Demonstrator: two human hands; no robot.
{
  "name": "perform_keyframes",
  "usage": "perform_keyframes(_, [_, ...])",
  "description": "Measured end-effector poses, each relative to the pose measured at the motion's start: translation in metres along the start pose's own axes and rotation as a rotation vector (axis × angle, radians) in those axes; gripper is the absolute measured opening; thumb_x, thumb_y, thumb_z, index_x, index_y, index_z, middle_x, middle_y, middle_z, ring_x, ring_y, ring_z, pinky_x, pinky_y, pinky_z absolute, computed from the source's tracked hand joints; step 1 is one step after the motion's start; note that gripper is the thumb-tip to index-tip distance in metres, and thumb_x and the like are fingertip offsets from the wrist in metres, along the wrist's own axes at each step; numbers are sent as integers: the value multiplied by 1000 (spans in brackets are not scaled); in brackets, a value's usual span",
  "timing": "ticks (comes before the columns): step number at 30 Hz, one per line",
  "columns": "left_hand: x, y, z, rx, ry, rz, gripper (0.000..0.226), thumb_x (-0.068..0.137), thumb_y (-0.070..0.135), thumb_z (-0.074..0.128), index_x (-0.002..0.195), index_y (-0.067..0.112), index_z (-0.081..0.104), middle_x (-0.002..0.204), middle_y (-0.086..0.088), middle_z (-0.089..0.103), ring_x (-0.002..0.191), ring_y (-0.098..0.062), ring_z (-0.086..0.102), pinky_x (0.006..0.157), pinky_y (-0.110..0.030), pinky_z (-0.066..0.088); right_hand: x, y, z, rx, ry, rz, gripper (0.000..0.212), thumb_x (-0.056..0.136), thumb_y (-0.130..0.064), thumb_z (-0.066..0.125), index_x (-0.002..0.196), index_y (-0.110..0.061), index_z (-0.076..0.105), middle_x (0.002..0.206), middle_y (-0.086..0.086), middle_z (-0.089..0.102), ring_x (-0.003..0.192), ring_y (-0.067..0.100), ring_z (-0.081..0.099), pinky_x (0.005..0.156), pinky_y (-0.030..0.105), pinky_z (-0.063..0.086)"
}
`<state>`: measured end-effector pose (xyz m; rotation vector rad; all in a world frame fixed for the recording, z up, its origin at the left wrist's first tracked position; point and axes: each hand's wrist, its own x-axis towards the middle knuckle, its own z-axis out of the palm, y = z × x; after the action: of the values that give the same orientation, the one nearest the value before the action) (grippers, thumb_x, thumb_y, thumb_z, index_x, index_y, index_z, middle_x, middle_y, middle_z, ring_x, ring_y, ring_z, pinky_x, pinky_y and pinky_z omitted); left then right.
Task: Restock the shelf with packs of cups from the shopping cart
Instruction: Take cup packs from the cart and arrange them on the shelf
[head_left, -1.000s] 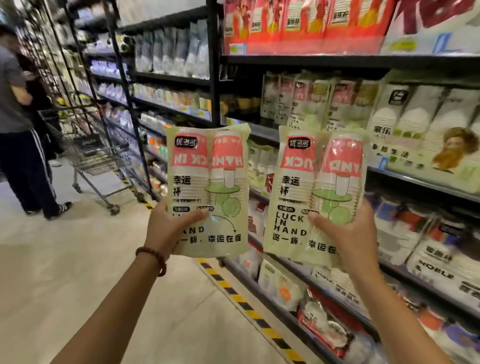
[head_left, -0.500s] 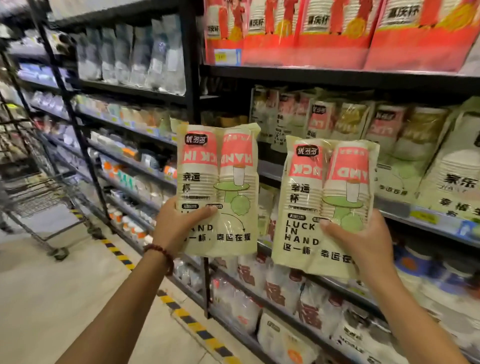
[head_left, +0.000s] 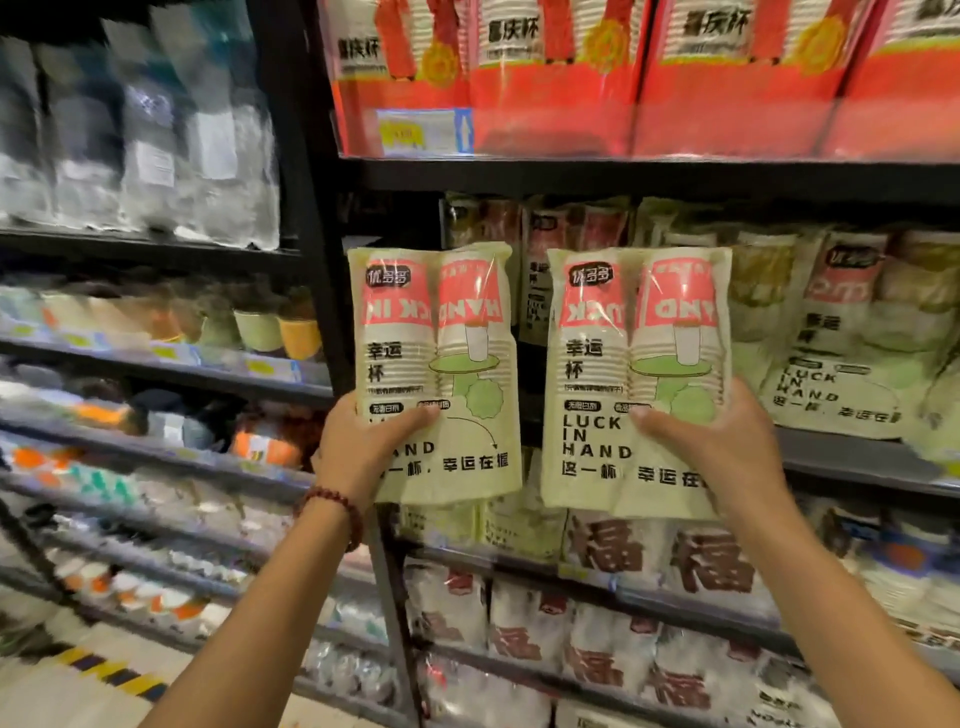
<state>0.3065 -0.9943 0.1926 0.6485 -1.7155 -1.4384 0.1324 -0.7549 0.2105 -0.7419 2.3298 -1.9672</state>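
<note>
Crowding the shelf (head_left: 857, 457), matching packs could topple if a new one is shoved in. Each hand clamps one pack upright before that row: left hand (head_left: 358, 447) on left pack (head_left: 457, 364), right hand (head_left: 722, 447) on right pack (head_left: 639, 374). Slick film under low thumbs could slip.
</note>
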Motion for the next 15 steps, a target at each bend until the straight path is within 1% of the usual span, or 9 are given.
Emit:
perform_keyframes(2, [24,-3,5,-5,-26,-6,20,61,23,83,76,32,74,83,2,76,79,-18,73,73,-39,58,15,-4,6,2,8,25,56,63,-25,85,111,-26,56,99,-10,67,89,8,65,74,30,53])
perform_keyframes(4, [46,-5,13,-15,-42,-20,21,63,20,85,78,27,73,84,-1,76,79,-20,72,74,-42,59,29,-4,12,4,2,33,57,61,-28,86,110,-26,58,99,-8,69,90,13,67,81,39,56])
perform_keyframes(5, [56,-6,17,-21,-43,-22,21,65,17,84,79,25,71,83,0,75,77,-18,72,74,-41,59,34,-5,16,0,-1,30,60,59,-31,86,112,-25,59,100,-7,70,91,14,68,82,41,56])
perform_keyframes(7, [74,-9,25,-30,-39,-7,21,69,14,82,81,26,69,79,5,74,74,-13,72,71,-36,59,45,-4,27,5,-10,15,62,57,-33,87,113,-26,60,100,-6,71,91,13,69,81,41,57])
perform_keyframes(10, [99,-11,32,-78,-28,-12,20,72,13,80,82,26,69,78,6,75,76,-14,72,67,-33,57,61,-6,44,57,-15,-18,57,60,-27,86,111,-26,61,98,-9,72,87,7,70,79,36,57])
perform_keyframes(13, [124,-14,36,-148,-29,-83,18,74,11,77,87,21,68,85,-4,75,74,-19,73,59,-31,58,81,-11,52,155,-57,-16,43,66,-14,83,103,-26,65,95,-6,75,88,12,71,83,42,56])
perform_keyframes(15, [138,-11,39,-176,-65,-124,18,76,10,75,91,16,67,88,-9,74,71,-21,72,54,-31,58,92,-15,56,193,-83,-5,38,69,-10,81,101,-25,66,95,-4,75,89,16,72,84,45,56])
